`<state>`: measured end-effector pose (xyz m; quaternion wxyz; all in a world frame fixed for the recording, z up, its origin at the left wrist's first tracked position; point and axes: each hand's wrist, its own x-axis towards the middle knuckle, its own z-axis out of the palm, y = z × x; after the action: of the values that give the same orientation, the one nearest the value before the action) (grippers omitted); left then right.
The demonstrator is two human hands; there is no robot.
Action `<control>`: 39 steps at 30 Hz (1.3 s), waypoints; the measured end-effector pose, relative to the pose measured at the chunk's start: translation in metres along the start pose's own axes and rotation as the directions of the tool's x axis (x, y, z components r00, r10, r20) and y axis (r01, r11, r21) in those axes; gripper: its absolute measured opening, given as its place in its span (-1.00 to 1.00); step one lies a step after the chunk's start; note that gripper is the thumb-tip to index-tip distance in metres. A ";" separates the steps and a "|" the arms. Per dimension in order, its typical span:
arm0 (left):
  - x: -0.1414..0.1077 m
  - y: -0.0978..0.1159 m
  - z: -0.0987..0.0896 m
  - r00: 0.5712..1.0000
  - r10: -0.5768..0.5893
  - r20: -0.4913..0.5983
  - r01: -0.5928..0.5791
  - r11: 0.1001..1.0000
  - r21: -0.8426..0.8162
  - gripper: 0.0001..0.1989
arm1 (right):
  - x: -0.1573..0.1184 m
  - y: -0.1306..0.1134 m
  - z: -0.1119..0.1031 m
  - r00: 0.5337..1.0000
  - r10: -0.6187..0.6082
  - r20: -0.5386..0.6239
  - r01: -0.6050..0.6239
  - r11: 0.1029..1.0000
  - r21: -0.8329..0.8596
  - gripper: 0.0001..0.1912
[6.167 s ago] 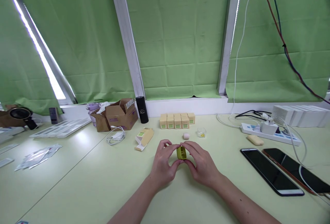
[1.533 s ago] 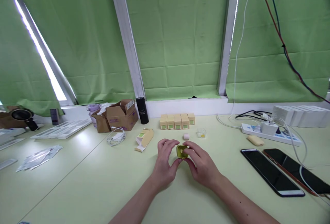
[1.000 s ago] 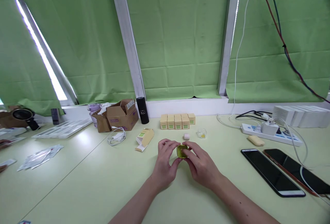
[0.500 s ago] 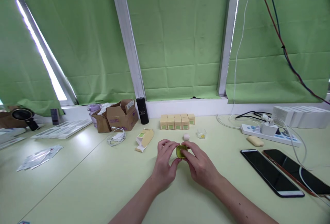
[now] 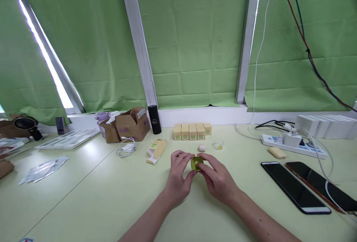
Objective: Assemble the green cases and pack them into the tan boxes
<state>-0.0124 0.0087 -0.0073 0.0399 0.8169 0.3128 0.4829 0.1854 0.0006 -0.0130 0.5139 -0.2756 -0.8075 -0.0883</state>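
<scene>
A small olive-green square container (image 5: 196, 159), its hollow face toward me, is held between both hands over the table. My left hand (image 5: 180, 177) pinches its left side, fingers at the top and thumb below. My right hand (image 5: 219, 178) grips the right side, one fingertip lying over the hollow and covering part of the inside. Just beyond the hands are a small pale pink cylinder (image 5: 202, 148) and a clear plastic piece (image 5: 218, 144) with a yellow spot. To the left lies an opened tan carton (image 5: 156, 151).
Several small tan boxes (image 5: 193, 132) stand in rows behind. A cardboard box (image 5: 134, 125), black cylinder (image 5: 154, 119) and white cable (image 5: 126, 147) are left. Right are two phones (image 5: 295, 187) and a power strip (image 5: 295, 146). A brownish shape (image 5: 5, 168) shows at the left edge.
Both hands keep hold of the green container with hardly any movement. A brownish shape, too cut off to identify, has come in at the left edge.
</scene>
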 end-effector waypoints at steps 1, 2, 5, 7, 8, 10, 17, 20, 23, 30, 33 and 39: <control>0.000 0.000 0.000 1.000 0.000 -0.001 0.000 1.000 -0.001 -0.54 | 0.000 0.000 0.000 1.000 -0.002 0.000 0.002 1.000 0.001 -0.62; 0.000 0.000 0.000 1.000 0.002 -0.004 -0.002 1.000 -0.002 -0.54 | 0.000 0.000 0.000 1.000 -0.003 -0.001 0.003 1.000 0.002 -0.62; 0.000 0.000 0.000 1.000 0.000 -0.008 0.000 1.000 -0.004 -0.54 | 0.000 0.000 0.000 1.000 -0.002 0.007 0.002 1.000 0.004 -0.62; 0.000 0.000 0.000 1.000 -0.001 -0.009 0.001 1.000 -0.004 -0.54 | -0.001 0.001 0.001 1.000 -0.003 0.013 0.003 1.000 0.005 -0.61; 0.000 0.000 0.000 1.000 -0.001 -0.008 0.001 1.000 -0.003 -0.54 | -0.001 0.001 0.001 1.000 -0.004 0.015 0.004 1.000 0.006 -0.61; 0.001 0.001 0.000 1.000 0.004 -0.011 -0.004 1.000 0.000 -0.55 | -0.001 0.001 0.001 1.000 -0.005 0.018 0.005 1.000 0.008 -0.60; 0.000 0.000 0.001 1.000 0.000 -0.009 0.000 1.000 0.002 -0.53 | 0.002 -0.002 0.001 1.000 -0.011 0.025 0.011 1.000 0.005 -0.60; 0.000 0.000 0.000 1.000 0.007 -0.014 -0.007 1.000 0.007 -0.54 | 0.002 -0.003 0.001 1.000 -0.015 0.025 0.015 1.000 -0.011 -0.59; 0.001 0.002 -0.001 1.000 0.015 -0.012 -0.015 1.000 0.012 -0.54 | 0.001 -0.003 0.002 1.000 -0.010 0.023 0.010 1.000 -0.020 -0.60; 0.000 0.001 0.000 0.999 0.025 -0.023 -0.025 1.000 0.004 -0.55 | 0.003 -0.002 0.000 1.000 -0.006 0.024 0.007 0.999 -0.034 -0.58; 0.000 -0.001 0.001 0.999 0.028 -0.032 -0.028 1.000 0.004 -0.57 | 0.003 -0.002 0.001 1.000 -0.004 0.030 0.004 1.000 -0.013 -0.56; 0.001 -0.001 0.001 0.999 0.033 -0.025 -0.033 0.999 0.003 -0.55 | -0.001 -0.001 0.002 0.997 0.041 0.062 -0.044 0.998 0.050 -0.55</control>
<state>-0.0121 0.0098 -0.0074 0.0267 0.8160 0.3004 0.4931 0.1836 0.0005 -0.0142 0.4976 -0.2821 -0.8188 -0.0482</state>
